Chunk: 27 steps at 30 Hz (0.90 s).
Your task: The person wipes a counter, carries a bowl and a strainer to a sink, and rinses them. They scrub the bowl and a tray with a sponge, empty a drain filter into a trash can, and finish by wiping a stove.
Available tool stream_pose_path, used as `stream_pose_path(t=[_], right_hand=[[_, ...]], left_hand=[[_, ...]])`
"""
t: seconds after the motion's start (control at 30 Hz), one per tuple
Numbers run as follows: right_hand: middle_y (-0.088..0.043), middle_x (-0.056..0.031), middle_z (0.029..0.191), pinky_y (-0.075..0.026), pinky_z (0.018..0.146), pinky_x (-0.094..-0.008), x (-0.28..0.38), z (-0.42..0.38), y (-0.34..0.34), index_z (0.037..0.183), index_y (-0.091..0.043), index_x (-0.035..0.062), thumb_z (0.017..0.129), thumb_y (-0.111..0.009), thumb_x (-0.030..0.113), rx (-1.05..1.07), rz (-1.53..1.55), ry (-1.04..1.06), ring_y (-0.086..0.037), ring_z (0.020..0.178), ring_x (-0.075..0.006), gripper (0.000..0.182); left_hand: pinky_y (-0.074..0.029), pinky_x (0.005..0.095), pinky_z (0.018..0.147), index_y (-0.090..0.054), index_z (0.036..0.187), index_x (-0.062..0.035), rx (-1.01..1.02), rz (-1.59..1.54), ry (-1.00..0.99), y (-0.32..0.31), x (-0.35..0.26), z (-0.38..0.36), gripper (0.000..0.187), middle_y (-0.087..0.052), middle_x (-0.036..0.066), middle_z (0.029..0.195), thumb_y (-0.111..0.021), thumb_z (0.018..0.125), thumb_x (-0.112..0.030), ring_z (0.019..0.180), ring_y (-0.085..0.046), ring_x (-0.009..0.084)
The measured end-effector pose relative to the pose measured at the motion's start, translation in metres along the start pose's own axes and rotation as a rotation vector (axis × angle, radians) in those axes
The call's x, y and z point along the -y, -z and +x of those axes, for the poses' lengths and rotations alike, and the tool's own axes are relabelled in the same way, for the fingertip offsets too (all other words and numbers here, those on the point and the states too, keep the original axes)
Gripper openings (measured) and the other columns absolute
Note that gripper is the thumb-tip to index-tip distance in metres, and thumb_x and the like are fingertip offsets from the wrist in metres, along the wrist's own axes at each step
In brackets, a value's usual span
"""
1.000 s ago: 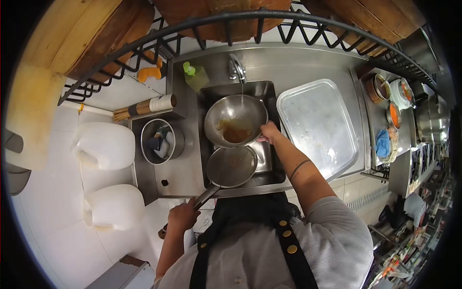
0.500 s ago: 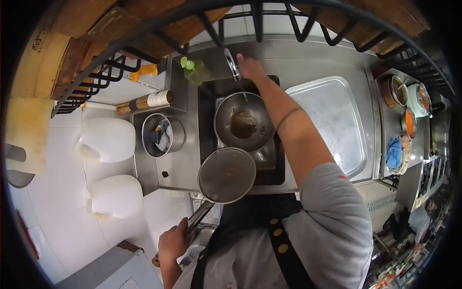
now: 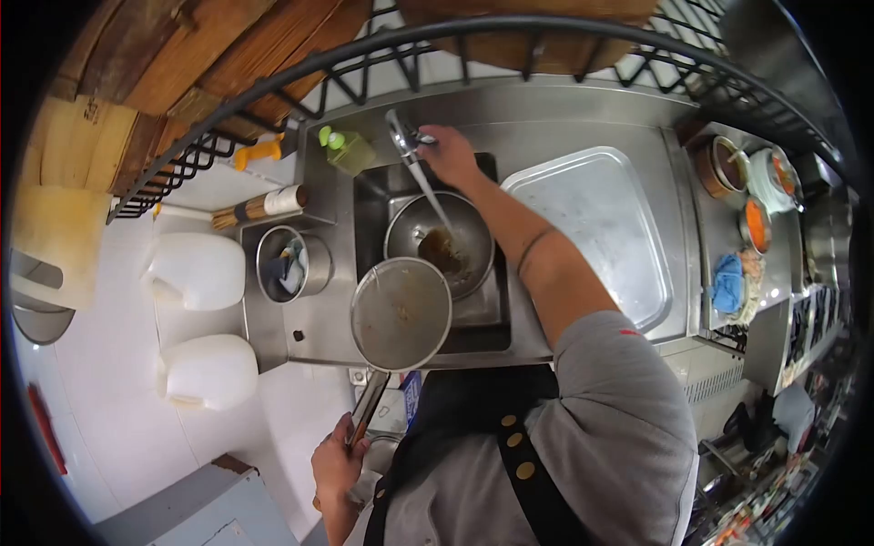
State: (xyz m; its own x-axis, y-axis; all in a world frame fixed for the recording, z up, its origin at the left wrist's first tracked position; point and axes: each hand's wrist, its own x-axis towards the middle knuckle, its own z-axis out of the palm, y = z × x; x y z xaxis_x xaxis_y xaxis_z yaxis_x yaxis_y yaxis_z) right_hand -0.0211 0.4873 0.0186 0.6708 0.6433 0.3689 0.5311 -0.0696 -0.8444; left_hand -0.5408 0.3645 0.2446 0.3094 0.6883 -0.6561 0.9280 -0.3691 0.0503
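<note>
My left hand grips the long handle of a round metal strainer, held level over the front edge of the steel sink. My right hand reaches across the sink and rests on the tap at its lever. A stream of water runs from the tap into a steel bowl that stands in the sink and holds brown liquid.
A green soap bottle stands left of the tap. A steel pot with utensils, a bamboo brush and two white jugs lie at left. A large metal tray is at right, condiment bowls beyond it.
My right hand left the bowl's rim and went up to the tap. The water now falls at a slant into the bowl. The strainer shifted left and forward.
</note>
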Motion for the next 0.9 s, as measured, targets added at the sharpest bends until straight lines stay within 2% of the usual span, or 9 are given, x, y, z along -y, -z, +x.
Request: stream_pose_path(t=[0.07, 0.13, 0.27, 0.43, 0.5, 0.6, 0.73, 0.83, 0.9], right_hand=[[-0.068, -0.0175, 0.119, -0.053, 0.092, -0.0429, 0.009, -0.028, 0.026, 0.123, -0.066, 0.0059, 0.086, -0.072, 0.014, -0.039, 0.032, 0.017, -0.068, 0.104, -0.0349, 0.038], [-0.066, -0.0154, 0.122, -0.053, 0.092, -0.037, 0.006, -0.064, 0.06, 0.129, -0.062, 0.0055, 0.091, -0.068, 0.012, -0.185, 0.501, -0.22, -0.068, 0.105, -0.0269, 0.039], [-0.062, -0.0052, 0.102, -0.05, 0.08, -0.028, -0.008, -0.166, 0.126, 0.113, -0.061, 0.0033, 0.099, -0.061, 0.012, -0.615, 0.57, -0.414, -0.06, 0.087, -0.0127, 0.016], [-0.062, -0.0028, 0.087, -0.049, 0.078, -0.0289, 0.061, -0.27, 0.173, 0.106, -0.062, 0.0023, 0.098, -0.053, 0.008, -0.082, 0.595, -0.687, -0.058, 0.083, -0.0132, 0.013], [-0.066, -0.0107, 0.108, -0.048, 0.091, -0.0295, 0.09, -0.274, 0.176, 0.131, -0.056, -0.0005, 0.099, -0.057, 0.013, 0.119, 0.709, -0.781, -0.061, 0.1, -0.0161, 0.035], [-0.065, -0.0137, 0.115, -0.047, 0.095, -0.0305, 0.09, -0.27, 0.171, 0.143, -0.045, -0.0013, 0.096, -0.061, 0.013, 0.003, 0.728, -0.877, -0.059, 0.109, -0.0165, 0.052], [-0.064, -0.012, 0.107, -0.051, 0.087, -0.0302, 0.048, -0.258, 0.198, 0.152, -0.033, -0.003, 0.092, -0.064, 0.008, -0.141, 0.377, -0.844, -0.062, 0.097, -0.0166, 0.069], [-0.063, -0.0104, 0.104, -0.053, 0.075, -0.0285, 0.026, -0.26, 0.258, 0.156, -0.029, -0.0038, 0.087, -0.064, 0.002, 0.023, 0.668, -0.937, -0.063, 0.085, -0.0157, 0.077], [-0.063, -0.0133, 0.116, -0.054, 0.077, -0.0306, 0.0, -0.282, 0.283, 0.153, -0.038, -0.0036, 0.083, -0.069, 0.004, 0.074, 0.316, -0.898, -0.064, 0.09, -0.0178, 0.077]], left_hand=[[-0.053, 0.0485, 0.078, -0.054, 0.141, -0.0129, -0.163, -0.083, -0.097, -0.014, -0.002, 0.015, 0.06, -0.072, 0.016, 0.106, -0.075, 0.086, -0.027, 0.091, -0.069, 0.0406], [-0.053, 0.0486, 0.078, -0.053, 0.141, -0.012, -0.19, -0.116, -0.156, -0.015, -0.02, 0.03, 0.061, -0.072, 0.017, 0.107, -0.076, 0.086, -0.026, 0.092, -0.069, 0.0411], [-0.054, 0.0477, 0.079, -0.051, 0.145, -0.0088, -0.205, -0.175, -0.321, -0.007, -0.071, 0.067, 0.065, -0.071, 0.021, 0.108, -0.075, 0.086, -0.024, 0.091, -0.069, 0.0411], [-0.053, 0.0467, 0.087, -0.044, 0.15, -0.0063, -0.16, -0.36, -0.66, -0.028, -0.147, 0.118, 0.07, -0.066, 0.026, 0.122, -0.072, 0.088, -0.022, 0.103, -0.067, 0.0437], [-0.051, 0.046, 0.095, -0.033, 0.155, -0.0052, -0.085, -0.37, -0.814, -0.047, -0.187, 0.132, 0.076, -0.06, 0.028, 0.132, -0.069, 0.09, -0.019, 0.116, -0.061, 0.0449], [-0.05, 0.0464, 0.099, -0.022, 0.158, -0.0049, -0.003, -0.532, -0.834, -0.086, -0.251, 0.142, 0.083, -0.057, 0.029, 0.136, -0.069, 0.09, -0.017, 0.121, -0.059, 0.0451], [-0.051, 0.0451, 0.098, -0.018, 0.159, -0.0051, -0.06, -0.632, -0.992, -0.136, -0.312, 0.137, 0.087, -0.06, 0.027, 0.132, -0.07, 0.09, -0.015, 0.122, -0.059, 0.0451], [-0.053, 0.0391, 0.095, -0.029, 0.156, -0.0039, 0.246, -0.93, -1.091, -0.123, -0.317, 0.119, 0.078, -0.065, 0.021, 0.127, -0.072, 0.091, -0.015, 0.115, -0.065, 0.0368], [-0.054, 0.0323, 0.091, -0.043, 0.148, -0.0021, 0.545, -0.879, -0.923, -0.142, -0.298, 0.151, 0.063, -0.067, 0.015, 0.124, -0.071, 0.093, -0.015, 0.111, -0.067, 0.0253]])
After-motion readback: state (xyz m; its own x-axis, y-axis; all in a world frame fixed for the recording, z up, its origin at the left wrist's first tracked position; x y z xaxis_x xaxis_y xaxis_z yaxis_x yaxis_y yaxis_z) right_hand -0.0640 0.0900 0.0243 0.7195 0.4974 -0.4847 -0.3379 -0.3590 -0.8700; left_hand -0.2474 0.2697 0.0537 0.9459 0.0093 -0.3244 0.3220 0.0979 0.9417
